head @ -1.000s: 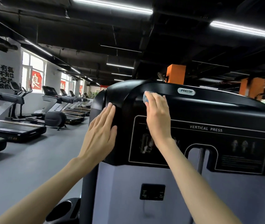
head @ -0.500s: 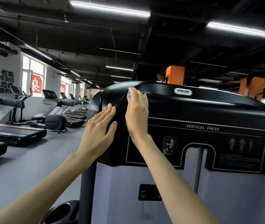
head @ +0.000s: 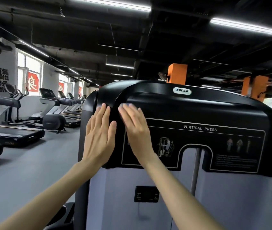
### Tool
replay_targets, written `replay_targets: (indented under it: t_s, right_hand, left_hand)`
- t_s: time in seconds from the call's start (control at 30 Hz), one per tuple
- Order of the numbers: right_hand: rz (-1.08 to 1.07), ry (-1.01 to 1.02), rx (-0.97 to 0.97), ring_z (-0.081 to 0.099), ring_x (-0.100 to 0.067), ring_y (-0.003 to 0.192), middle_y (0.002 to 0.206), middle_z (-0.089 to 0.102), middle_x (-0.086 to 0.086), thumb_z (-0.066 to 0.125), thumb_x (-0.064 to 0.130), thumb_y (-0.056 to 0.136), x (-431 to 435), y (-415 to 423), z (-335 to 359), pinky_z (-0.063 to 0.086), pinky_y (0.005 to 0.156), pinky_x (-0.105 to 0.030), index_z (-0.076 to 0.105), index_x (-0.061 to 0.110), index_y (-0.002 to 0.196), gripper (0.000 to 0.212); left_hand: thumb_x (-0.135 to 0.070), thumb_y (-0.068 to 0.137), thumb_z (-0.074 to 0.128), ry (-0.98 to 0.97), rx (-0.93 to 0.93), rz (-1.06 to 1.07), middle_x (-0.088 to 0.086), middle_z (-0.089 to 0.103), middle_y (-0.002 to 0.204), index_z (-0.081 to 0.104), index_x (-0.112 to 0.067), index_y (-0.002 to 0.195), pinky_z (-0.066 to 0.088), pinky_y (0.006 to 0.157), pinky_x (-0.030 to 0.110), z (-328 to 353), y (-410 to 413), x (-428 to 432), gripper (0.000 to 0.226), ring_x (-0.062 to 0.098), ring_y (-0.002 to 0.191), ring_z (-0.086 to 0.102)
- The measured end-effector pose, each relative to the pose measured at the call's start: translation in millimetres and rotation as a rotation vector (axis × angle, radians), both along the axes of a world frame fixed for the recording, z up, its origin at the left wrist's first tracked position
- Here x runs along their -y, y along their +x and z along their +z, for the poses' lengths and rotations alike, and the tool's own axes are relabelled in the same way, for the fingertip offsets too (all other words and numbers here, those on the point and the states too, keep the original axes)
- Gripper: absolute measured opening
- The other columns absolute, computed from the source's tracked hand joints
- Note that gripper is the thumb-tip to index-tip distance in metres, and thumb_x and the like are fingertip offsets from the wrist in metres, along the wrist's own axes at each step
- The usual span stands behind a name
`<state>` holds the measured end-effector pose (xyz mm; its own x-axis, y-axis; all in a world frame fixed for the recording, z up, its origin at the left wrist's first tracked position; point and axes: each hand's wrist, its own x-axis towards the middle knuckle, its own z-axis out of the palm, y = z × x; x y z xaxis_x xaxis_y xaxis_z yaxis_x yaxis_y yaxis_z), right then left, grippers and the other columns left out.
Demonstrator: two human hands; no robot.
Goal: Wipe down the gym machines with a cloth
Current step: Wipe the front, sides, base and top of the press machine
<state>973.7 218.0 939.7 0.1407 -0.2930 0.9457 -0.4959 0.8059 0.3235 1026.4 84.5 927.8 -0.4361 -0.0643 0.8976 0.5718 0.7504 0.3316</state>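
We are bracing our left hand, fingers straight and spread, flat on the corner of the vertical press machine, likely for steadiness. Our right hand, fingers straight, is pressing the cloth flat against the black panel. Only a pale sliver of the cloth is showing at the fingertips. Since half a second ago the right hand is sliding lower, nearer the left. Treadmills are standing behind.
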Motion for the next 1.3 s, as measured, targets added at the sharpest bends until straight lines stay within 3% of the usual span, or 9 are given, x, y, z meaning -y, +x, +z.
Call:
replay_targets:
  t_s: [0.1,0.2,0.57,0.7,0.8,0.9,1.03,1.2,1.3]
  right_hand:
    - [0.013,-0.112,0.056,0.049,-0.026,0.132,0.136,0.057,-0.013,0.048,0.015,0.102,-2,-4,34,0.033,0.115,-0.041,0.055,0.001,0.134,0.036]
    - [-0.058,-0.074,0.021,0.050,-0.024,0.131,0.135,0.058,-0.010,0.046,0.018,0.103,-21,0,35,0.035,0.114,-0.040,0.056,0.003,0.135,0.036]
    - [-0.119,-0.348,0.171,0.048,-0.023,0.128,0.132,0.057,-0.009,0.042,0.020,0.100,-207,13,39,0.037,0.111,-0.048,0.053,0.005,0.134,0.039]
    - [-0.158,-0.389,0.202,0.046,-0.021,0.129,0.136,0.053,-0.011,0.040,0.020,0.101,-270,19,36,0.029,0.117,-0.029,0.050,0.005,0.137,0.041]
    - [-0.114,-0.533,0.164,0.041,-0.020,0.133,0.139,0.049,-0.013,0.043,0.011,0.101,-294,19,26,0.040,0.109,-0.043,0.047,0.004,0.139,0.039]
    - [-0.092,-0.702,0.073,0.038,-0.024,0.138,0.143,0.047,-0.014,0.041,0.007,0.102,-276,14,14,0.036,0.110,-0.052,0.045,0.002,0.141,0.040]
    - [-0.059,-0.451,0.048,0.031,-0.026,0.143,0.148,0.043,-0.014,0.050,-0.008,0.096,-199,5,-13,0.020,0.121,-0.042,0.041,0.002,0.143,0.049]
    - [-0.149,-0.080,0.082,0.029,-0.025,0.145,0.151,0.038,-0.011,0.057,-0.014,0.090,-221,6,-20,0.024,0.120,-0.043,0.034,0.004,0.146,0.063]
    - [-0.195,-0.187,0.092,0.028,-0.024,0.145,0.151,0.038,-0.012,0.053,-0.016,0.089,-284,10,-16,0.022,0.121,-0.039,0.033,0.004,0.146,0.064]
  left_hand:
    - [-0.045,0.099,0.016,0.012,-0.057,-0.024,-0.002,0.015,0.163,0.023,-0.014,0.155,0.004,0.120,0.024,6,1,-14,0.065,0.008,0.150,0.007]
    - [-0.039,0.101,0.019,-0.069,-0.106,-0.039,0.000,0.020,0.162,0.027,-0.012,0.154,0.004,0.122,0.028,10,0,-31,0.060,0.007,0.150,0.008]
    - [-0.031,0.102,0.024,-0.297,-0.157,-0.092,0.003,0.029,0.159,0.035,-0.008,0.151,0.003,0.123,0.036,9,-12,-96,0.055,0.013,0.150,0.015]
    - [-0.031,0.102,0.023,-0.308,-0.164,-0.109,0.004,0.031,0.158,0.036,-0.008,0.150,0.004,0.123,0.036,14,-17,-119,0.055,0.015,0.150,0.015]
    - [-0.031,0.103,0.023,-0.318,-0.178,-0.141,0.003,0.030,0.159,0.035,-0.008,0.150,0.003,0.124,0.036,14,-18,-131,0.054,0.013,0.150,0.014]
    - [-0.030,0.102,0.024,-0.323,-0.199,-0.162,0.003,0.031,0.158,0.037,-0.008,0.150,0.005,0.124,0.038,15,-19,-140,0.054,0.014,0.150,0.015]
    - [-0.029,0.102,0.025,-0.263,-0.207,-0.165,0.005,0.033,0.157,0.040,-0.007,0.148,0.003,0.124,0.035,18,-24,-153,0.053,0.017,0.150,0.017]
    - [-0.026,0.101,0.028,-0.305,-0.262,-0.118,0.006,0.038,0.154,0.047,-0.006,0.143,0.004,0.124,0.038,16,-27,-164,0.051,0.019,0.147,0.024]
    - [-0.025,0.101,0.028,-0.303,-0.281,-0.092,0.007,0.043,0.151,0.051,-0.005,0.141,0.007,0.123,0.041,16,-29,-166,0.050,0.021,0.145,0.028]
